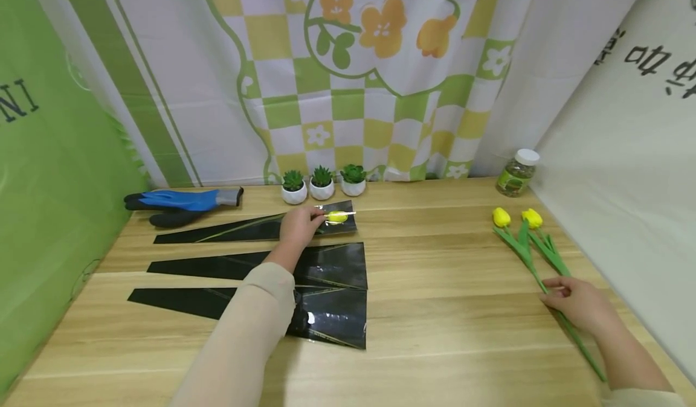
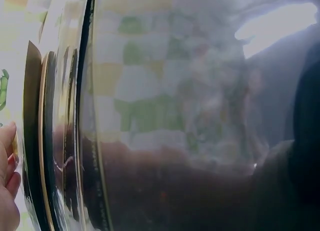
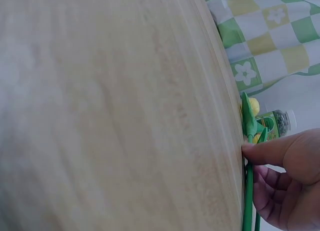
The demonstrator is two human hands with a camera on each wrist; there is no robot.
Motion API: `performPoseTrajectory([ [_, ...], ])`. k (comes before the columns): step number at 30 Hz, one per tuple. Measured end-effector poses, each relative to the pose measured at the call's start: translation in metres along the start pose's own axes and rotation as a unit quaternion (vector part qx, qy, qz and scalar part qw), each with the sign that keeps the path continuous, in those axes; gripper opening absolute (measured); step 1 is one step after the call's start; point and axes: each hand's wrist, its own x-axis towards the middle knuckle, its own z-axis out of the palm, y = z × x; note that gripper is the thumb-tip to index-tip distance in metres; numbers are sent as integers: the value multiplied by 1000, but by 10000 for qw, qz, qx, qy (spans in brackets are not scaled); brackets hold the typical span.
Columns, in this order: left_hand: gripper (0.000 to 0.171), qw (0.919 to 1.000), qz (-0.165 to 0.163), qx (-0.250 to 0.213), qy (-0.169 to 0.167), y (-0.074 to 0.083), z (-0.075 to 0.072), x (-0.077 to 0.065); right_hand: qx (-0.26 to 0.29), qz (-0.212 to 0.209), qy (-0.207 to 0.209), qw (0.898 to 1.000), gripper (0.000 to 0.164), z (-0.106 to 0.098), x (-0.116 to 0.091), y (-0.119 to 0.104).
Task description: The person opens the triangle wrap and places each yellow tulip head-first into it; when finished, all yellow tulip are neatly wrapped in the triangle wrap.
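My left hand [image 1: 299, 223] reaches over the rearmost black flower sleeve [image 1: 247, 229], its thumb and fingertips pinching the sleeve beside a yellow tulip head [image 1: 337, 217]. A thin green stem runs along that sleeve, partly hidden by the hand. Two more black sleeves, a middle one [image 1: 337, 268] and a front one [image 1: 337, 316], lie nearer me, partly under the left forearm. At the right, my right hand [image 1: 582, 304] pinches the green stem [image 3: 248, 191] of a yellow tulip [image 1: 501, 218] between thumb and fingers. Another yellow tulip [image 1: 532, 218] lies alongside it.
Three small potted succulents [image 1: 322, 183] stand along the back edge. Blue and black work gloves [image 1: 185, 201] lie at the back left. A white-lidded jar [image 1: 518, 171] stands at the back right. Curtains and cloth walls enclose the wooden table [image 1: 435, 310].
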Motion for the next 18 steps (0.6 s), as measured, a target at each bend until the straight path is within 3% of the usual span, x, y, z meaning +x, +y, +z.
performPoseTrajectory([
  [8,26,10000,30,-80,32,-2,-1,-3,-84,-48,32,9999,46,2,2,-1],
  [18,32,9997,88,-217,-72,-5,-8,-8,356,-115,118,9992,46,2,1,-11],
])
